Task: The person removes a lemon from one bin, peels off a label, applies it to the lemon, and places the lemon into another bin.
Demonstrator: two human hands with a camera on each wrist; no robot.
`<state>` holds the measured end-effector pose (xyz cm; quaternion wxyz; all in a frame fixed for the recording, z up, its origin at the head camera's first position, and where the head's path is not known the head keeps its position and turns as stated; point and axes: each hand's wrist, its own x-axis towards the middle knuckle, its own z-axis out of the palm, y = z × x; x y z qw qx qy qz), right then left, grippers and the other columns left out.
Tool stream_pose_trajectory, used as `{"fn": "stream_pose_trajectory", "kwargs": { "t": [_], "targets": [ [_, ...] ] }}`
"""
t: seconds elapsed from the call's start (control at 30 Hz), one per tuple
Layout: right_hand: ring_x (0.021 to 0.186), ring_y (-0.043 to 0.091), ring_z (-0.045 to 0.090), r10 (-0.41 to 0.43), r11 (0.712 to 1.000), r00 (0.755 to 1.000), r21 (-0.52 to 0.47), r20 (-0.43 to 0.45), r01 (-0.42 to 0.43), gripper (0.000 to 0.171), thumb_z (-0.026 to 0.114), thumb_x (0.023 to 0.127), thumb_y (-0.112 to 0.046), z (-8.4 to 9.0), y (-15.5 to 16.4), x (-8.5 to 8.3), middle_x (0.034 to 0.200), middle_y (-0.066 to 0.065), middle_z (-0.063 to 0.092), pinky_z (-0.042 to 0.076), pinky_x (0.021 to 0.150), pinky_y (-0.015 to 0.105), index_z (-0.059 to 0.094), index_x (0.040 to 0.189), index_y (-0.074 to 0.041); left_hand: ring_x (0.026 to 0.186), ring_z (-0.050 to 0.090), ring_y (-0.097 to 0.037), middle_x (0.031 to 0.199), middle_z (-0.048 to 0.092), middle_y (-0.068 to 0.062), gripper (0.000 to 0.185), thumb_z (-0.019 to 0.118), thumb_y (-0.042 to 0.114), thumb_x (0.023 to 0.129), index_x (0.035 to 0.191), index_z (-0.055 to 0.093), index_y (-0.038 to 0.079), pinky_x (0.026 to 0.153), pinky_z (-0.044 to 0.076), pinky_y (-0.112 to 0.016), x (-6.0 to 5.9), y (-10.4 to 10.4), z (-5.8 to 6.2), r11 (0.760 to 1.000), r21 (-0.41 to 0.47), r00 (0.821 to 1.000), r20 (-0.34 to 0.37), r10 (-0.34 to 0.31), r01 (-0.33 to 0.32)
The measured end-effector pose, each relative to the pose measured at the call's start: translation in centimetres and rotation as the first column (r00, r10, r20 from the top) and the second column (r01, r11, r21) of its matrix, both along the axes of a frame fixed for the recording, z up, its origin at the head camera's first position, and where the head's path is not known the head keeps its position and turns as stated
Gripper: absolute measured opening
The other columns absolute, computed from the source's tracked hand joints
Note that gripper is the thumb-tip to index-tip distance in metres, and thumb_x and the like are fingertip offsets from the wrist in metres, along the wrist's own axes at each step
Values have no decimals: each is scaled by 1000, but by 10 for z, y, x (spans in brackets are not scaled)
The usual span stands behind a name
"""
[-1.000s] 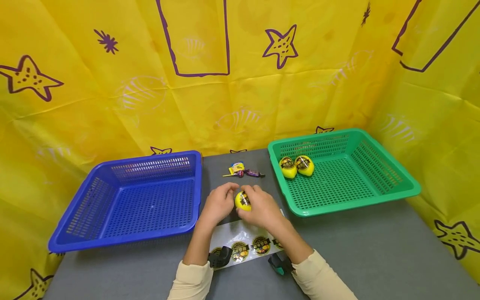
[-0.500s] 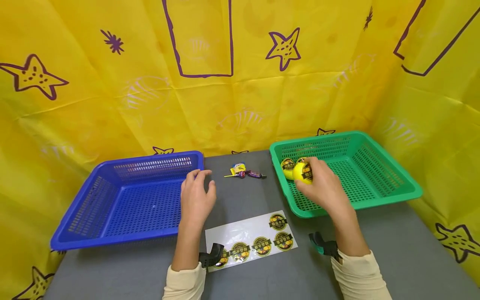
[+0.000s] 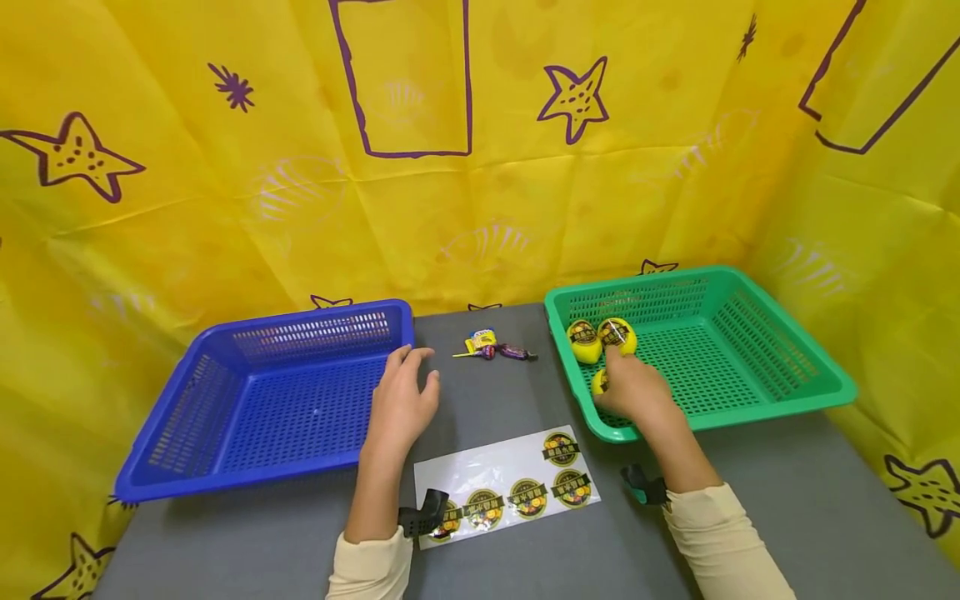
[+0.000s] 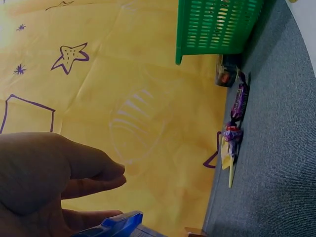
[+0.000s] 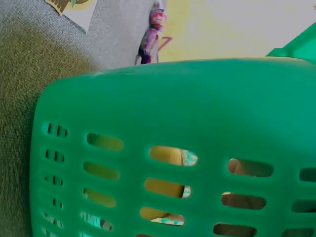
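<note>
1. Head view: the right hand [image 3: 633, 392] was down inside the green plastic mesh basket [image 3: 780, 392], fingers wrapped round a small yellow lemon-shaped toy with a sticker [image 3: 599, 382]. Two more stickered yellow lemons [image 3: 600, 338] sat just behind it in the same basket. The left hand [image 3: 401, 406] hung relaxed and empty, fingers loose, next to the blue plastic mesh basket [image 3: 225, 417]. On the grey felt tabletop [image 3: 750, 517] lay a white sheet of round stickers [image 3: 510, 487] and a few wrapped candies [image 3: 491, 346]. Yellow starfish-print cloth [image 3: 225, 208] walled the whole place in.
2. Left wrist view: loosely curled fingers [image 4: 94, 175] holding nothing, candies [image 4: 234, 126] on the grey surface, green basket [image 4: 212, 24] further off.
3. Right wrist view: mostly the basket's green wall [image 5: 173, 123]; couldn't tell the grip from here.
</note>
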<state>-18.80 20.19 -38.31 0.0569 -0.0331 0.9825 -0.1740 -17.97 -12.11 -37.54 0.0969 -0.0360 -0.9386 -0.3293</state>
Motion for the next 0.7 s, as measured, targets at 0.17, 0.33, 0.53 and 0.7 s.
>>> {"fn": "stream_pose_trajectory", "kwargs": {
  "t": [0.17,0.33,0.53,0.7],
  "targets": [
    [71,36,56,7,1000,1000,21,12,-7,58,76,84,-19,3,-2,2,94,22,60,45,58,47,47,126,8,133,43,-46,149,42,-24,37,60,17,97,132,62,6,104,35,-64,1,-1,3,1000,0,1000,3,-23,23],
    [93,50,60,12,1000,997,1,-71,-12,63,72,92,-34,15,-3,10,120,33,56,50,70,58,49,134,6,146,19,-46,154,37,-24,41,59,23,101,138,57,6,115,18,-63,8,-3,11,997,-35,998,-6,-70,70],
    [145,49,17,144,974,947,-129,-287,-187,79,58,99,-51,27,-9,8,161,24,18,20,110,69,28,158,-7,147,-17,-43,166,3,-16,77,52,58,98,159,29,19,113,-8,-66,15,-4,26,953,-241,982,84,-169,185],
    [148,42,-15,259,964,932,12,-255,-265,83,48,98,-63,25,-26,11,167,14,-4,-6,111,70,16,162,-20,145,-24,-44,166,-12,-9,92,42,78,90,161,10,30,108,-19,-67,15,2,26,885,-398,968,163,-192,243]
  ]
}}
